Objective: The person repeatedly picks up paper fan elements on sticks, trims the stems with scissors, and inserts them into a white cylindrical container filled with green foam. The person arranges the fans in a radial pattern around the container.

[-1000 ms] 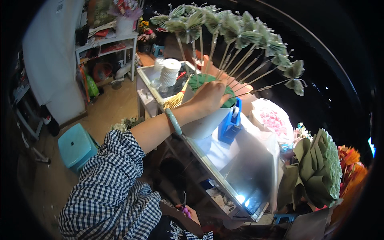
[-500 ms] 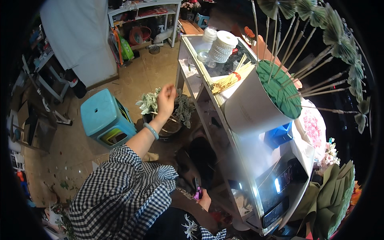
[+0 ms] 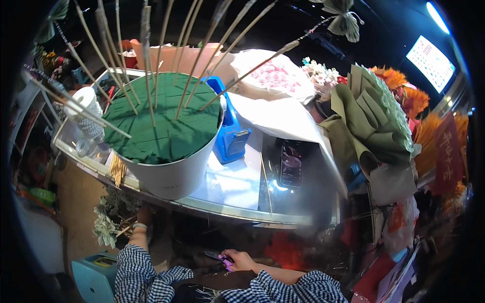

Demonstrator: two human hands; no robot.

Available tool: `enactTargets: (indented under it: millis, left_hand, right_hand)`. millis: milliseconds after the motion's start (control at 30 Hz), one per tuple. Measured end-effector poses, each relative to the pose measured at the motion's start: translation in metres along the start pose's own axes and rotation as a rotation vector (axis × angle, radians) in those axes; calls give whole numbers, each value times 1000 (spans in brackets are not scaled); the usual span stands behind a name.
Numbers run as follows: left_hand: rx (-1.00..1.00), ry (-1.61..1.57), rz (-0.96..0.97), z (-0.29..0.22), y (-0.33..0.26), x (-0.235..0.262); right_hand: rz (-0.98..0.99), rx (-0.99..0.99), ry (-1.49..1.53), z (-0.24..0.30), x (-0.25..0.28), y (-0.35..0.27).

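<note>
In my right hand (image 3: 240, 259), low at the middle, are scissors (image 3: 227, 262) with purple handles and dark blades pointing left. My left hand (image 3: 144, 213) reaches down beside pale green-white leafy stems (image 3: 106, 222) at the table's near left edge. Its fingers are lost in shadow, so I cannot tell whether they hold a stem. Above both hands, on the table, stands a white round bucket (image 3: 174, 184) packed with green floral foam (image 3: 164, 123). Several thin sticks stand in the foam, some tipped with dark green pleated fans (image 3: 343, 20).
A blue box (image 3: 232, 144) stands right of the bucket, and a phone (image 3: 291, 162) lies on the glass tabletop. A bead roll (image 3: 86, 111) and yellow sticks (image 3: 117, 169) are to its left. Wrapped bouquets (image 3: 371, 121) crowd the right. A blue stool (image 3: 93, 278) is at lower left.
My view has swung right and up toward the bucket and tabletop. My left hand has gone from above the leafy stems down into the shadow beside them. The right hand keeps the scissors.
</note>
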State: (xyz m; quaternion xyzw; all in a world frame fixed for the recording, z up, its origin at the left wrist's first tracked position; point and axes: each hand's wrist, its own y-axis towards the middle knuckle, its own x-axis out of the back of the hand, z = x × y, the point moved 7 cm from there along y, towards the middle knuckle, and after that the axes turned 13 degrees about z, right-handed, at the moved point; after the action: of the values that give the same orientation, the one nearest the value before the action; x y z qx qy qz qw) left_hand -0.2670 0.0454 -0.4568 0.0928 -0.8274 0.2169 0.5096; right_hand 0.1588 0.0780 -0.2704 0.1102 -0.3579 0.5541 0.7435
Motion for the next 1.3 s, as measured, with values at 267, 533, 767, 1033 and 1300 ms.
enactTargets:
  millis: [267,533,767,1033,1300]
  left_hand:
    - [-75,173,264,5,-4,-2]
    - [-194,72,-16,-52,-75,95]
    - [-264,-137,-157,-144,-165,217]
    - [-526,-227,-184,-265,-250,330]
    - [-891,-326,-42,-349,-270,352]
  right_hand:
    - [-11,-35,50,2,4,-1]
    - [-77,26,53,4,8,-4]
    - [-96,1,203,21,20,-1]
    - [-6,382,875,135,71,64]
    - [356,451,1336,204,105,77]
